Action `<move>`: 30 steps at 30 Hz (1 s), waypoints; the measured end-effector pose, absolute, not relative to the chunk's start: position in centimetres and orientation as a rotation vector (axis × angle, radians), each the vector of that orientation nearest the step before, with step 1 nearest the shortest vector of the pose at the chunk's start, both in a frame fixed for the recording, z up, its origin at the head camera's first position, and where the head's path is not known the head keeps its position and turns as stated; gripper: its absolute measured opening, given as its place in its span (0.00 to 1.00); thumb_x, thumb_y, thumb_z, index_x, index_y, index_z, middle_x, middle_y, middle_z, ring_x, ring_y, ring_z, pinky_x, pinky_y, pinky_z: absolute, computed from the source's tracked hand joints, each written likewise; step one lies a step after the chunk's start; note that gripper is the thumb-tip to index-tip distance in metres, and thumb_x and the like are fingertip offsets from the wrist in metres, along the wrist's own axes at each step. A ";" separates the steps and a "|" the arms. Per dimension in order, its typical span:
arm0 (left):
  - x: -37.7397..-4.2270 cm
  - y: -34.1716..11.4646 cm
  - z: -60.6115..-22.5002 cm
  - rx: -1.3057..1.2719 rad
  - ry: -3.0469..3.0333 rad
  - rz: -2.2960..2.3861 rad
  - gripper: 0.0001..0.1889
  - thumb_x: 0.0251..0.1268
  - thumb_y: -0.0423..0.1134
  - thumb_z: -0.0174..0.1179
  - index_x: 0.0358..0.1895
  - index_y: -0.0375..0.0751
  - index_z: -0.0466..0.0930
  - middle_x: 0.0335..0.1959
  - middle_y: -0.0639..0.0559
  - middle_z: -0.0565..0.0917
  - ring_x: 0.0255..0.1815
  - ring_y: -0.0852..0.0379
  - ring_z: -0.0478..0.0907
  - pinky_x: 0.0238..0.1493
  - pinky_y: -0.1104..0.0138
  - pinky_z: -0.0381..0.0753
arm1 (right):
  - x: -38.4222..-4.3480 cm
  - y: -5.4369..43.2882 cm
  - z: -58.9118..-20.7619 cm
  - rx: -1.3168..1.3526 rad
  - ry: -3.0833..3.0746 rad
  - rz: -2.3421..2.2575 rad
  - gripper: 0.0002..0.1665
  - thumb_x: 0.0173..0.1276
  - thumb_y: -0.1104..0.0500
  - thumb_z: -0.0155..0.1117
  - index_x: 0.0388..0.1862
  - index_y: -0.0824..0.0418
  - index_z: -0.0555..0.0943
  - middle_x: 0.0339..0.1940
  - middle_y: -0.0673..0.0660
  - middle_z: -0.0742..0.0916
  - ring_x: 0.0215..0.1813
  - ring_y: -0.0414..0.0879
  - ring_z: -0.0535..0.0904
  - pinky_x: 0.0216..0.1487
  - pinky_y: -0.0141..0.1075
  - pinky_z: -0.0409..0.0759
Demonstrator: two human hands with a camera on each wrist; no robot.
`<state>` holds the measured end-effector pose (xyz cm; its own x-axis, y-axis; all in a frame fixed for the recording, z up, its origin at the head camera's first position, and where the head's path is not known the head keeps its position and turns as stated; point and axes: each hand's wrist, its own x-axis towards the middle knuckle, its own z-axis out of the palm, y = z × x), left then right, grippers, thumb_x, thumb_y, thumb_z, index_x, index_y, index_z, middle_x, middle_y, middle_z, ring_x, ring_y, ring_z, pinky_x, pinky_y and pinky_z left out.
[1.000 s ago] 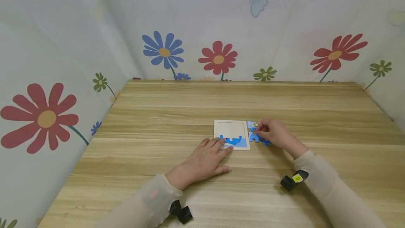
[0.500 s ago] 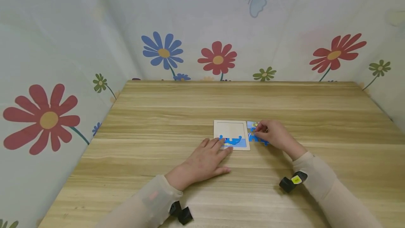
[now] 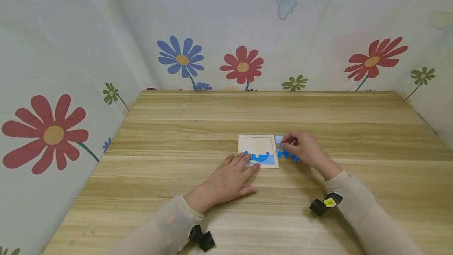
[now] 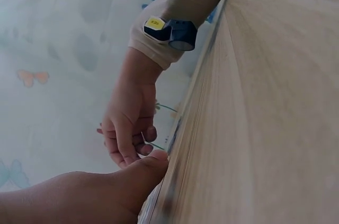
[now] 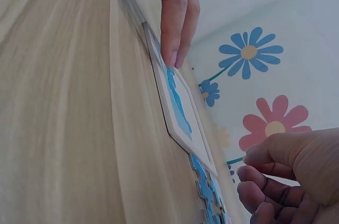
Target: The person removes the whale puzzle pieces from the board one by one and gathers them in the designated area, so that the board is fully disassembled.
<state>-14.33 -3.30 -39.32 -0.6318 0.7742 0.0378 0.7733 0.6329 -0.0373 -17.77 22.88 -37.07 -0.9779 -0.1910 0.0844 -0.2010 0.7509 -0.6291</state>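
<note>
My left hand lies on the table with its fingertips on the lower left of a small wooden puzzle tray. Blue puzzle pieces fill the tray's lower part, and the bare backing shows above. Several loose puzzle pieces, blue and light blue, lie against the tray's right side. Over them hovers my right hand, its fingers loosely bent and partly covering the pieces. In the right wrist view the right hand's thumb and index finger are close together, with nothing visible between them.
A wood-grain table spreads around the tray. White cloth printed with flowers and a butterfly hangs behind and at the sides. Dark wrist-worn devices sit at both cuffs.
My right hand has shifted slightly left over the loose pieces, which now lie closer together. The left hand has stayed on the tray.
</note>
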 end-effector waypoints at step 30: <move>-14.8 -3.5 -40.3 -1.392 -2.743 -0.069 0.32 0.69 0.63 0.46 0.71 0.52 0.63 0.74 0.47 0.64 0.75 0.46 0.59 0.73 0.53 0.61 | -17.8 19.7 -38.8 0.574 -2.980 0.878 0.07 0.61 0.62 0.66 0.38 0.63 0.85 0.30 0.54 0.82 0.31 0.41 0.72 0.33 0.31 0.71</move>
